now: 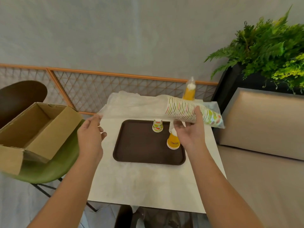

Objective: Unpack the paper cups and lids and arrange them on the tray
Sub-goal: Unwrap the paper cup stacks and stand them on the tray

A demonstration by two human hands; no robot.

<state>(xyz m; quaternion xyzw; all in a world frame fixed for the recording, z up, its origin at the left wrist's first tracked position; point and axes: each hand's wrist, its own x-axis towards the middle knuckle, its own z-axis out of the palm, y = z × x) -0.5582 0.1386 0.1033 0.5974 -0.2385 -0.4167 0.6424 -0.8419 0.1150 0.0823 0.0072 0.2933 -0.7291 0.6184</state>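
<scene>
Many leaf-printed cups (182, 110) (nested sideways) gripped by right hand (190, 134); left hand (90, 135) pinches sleeve (131, 106).

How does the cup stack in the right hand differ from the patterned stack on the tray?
The held stack is long, the tray stack short. Held stack lies sideways inside clear wrap in the right hand; tray stack stands rim-down, unwrapped, on the tray. Both share the same print.

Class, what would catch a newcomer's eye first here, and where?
A stack of patterned cups is gripped sideways above the table by the right hand, while the left hand holds its plastic wrap. Below, the brown tray carries an upturned patterned stack and an orange stack.
</scene>
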